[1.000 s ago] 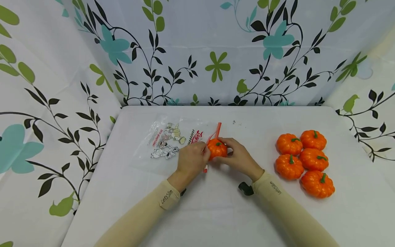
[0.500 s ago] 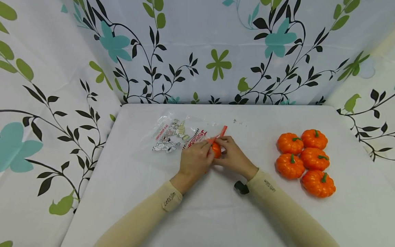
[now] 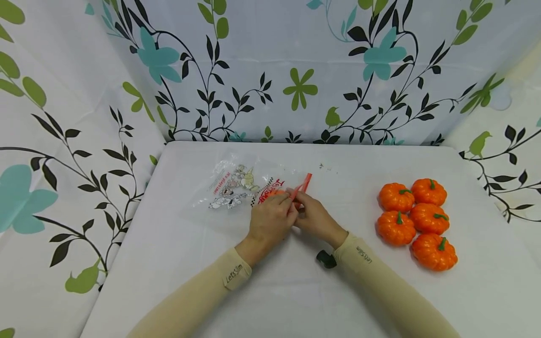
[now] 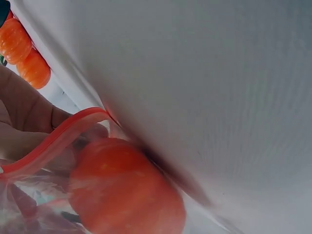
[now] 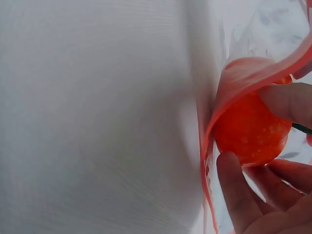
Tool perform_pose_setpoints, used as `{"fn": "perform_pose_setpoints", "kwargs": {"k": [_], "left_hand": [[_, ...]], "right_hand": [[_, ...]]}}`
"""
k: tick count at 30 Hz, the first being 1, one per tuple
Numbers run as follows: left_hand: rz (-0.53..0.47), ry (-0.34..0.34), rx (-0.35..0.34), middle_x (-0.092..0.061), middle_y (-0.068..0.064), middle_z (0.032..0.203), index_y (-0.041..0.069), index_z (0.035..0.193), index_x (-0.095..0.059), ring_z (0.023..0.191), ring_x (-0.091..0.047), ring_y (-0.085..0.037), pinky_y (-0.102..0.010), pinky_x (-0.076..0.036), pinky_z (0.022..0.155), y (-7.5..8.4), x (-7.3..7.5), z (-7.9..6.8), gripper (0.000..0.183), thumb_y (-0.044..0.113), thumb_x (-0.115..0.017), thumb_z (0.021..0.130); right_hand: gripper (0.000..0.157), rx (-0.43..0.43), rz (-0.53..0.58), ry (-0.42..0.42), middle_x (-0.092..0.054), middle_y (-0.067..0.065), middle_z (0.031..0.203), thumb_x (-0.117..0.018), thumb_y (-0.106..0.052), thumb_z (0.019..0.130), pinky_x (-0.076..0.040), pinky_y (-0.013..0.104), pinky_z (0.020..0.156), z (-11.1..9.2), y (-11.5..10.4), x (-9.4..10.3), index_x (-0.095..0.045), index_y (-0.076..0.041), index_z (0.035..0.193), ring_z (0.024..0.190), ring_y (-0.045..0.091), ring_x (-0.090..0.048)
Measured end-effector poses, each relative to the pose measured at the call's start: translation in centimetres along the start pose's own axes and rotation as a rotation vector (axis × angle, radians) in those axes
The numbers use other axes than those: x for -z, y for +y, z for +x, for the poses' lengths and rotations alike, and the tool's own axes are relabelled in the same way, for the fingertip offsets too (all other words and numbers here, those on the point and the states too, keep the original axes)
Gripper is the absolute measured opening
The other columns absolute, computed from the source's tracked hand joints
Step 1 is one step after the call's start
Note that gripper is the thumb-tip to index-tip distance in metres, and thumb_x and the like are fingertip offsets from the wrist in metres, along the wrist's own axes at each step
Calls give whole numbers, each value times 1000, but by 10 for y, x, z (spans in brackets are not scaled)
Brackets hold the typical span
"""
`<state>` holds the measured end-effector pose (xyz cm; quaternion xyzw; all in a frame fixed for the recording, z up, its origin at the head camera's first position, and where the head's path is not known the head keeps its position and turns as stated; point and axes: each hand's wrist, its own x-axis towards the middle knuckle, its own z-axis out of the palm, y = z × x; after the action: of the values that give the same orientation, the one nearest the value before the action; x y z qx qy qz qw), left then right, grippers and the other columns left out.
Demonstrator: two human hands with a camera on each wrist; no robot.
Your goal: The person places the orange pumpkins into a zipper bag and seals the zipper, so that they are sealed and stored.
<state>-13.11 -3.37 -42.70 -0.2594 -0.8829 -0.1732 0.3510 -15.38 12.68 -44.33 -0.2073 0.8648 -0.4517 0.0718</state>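
A clear zip bag [image 3: 228, 185] with cartoon prints and a red zip edge [image 3: 306, 183] lies on the white table. At its mouth, my left hand [image 3: 270, 223] pinches the bag's edge. My right hand [image 3: 318, 220] reaches into the opening, its fingers round a small orange toy pumpkin. In the right wrist view, thumb and fingers [image 5: 290, 105] hold the pumpkin [image 5: 251, 129], and the red edge crosses over it. The left wrist view shows the pumpkin [image 4: 126, 190] through the clear plastic, low against the table. From the head view, the hands hide most of it.
Several orange pumpkins with green stems [image 3: 396, 228] stand grouped on the right of the table [image 3: 270, 300]. A black wrist device [image 3: 326, 259] sits under the right sleeve. A leaf-patterned curtain [image 3: 253, 61] surrounds the table's back and sides.
The pumpkin, in front of the bag mouth at first, has moved left into the bag with the right hand. The left hand has shifted slightly right along the red edge.
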Motion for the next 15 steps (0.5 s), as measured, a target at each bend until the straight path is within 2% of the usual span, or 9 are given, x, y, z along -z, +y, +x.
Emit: {"fn": "perform_pose_setpoints", "kwargs": {"k": [4,7,12,15], "left_hand": [[-13,-3,5,-77,-7,94,3,93,-80,85,-75,-22,-35,-61,65,1,0,-1,15,11,-74,81],[-12,-2,13,-77,-6,94,4,90,-80,85,-75,-20,-34,-61,65,1,0,-2,13,10,-74,81],[-13,2,27,-77,-6,93,4,88,-79,85,-74,-20,-33,-61,66,1,-1,0,11,10,-76,80],[-21,-9,28,-76,-7,94,4,90,-79,87,-74,-20,-33,-61,68,0,0,1,13,12,-77,81]], "right_hand": [[71,-17,34,-4,-54,16,144,-76,-2,86,-51,43,100,-1,2,-1,-45,-2,151,126,30,-56],[65,-31,62,33,-53,14,144,-75,-5,89,-51,43,100,-5,4,0,-48,-3,148,129,30,-55],[48,-44,89,150,-58,8,136,-75,-10,91,-55,42,94,-13,8,6,-60,-7,137,121,27,-60],[40,-25,102,175,-62,8,130,-75,-10,91,-56,44,91,-18,3,10,-66,-7,130,116,29,-63]]}}
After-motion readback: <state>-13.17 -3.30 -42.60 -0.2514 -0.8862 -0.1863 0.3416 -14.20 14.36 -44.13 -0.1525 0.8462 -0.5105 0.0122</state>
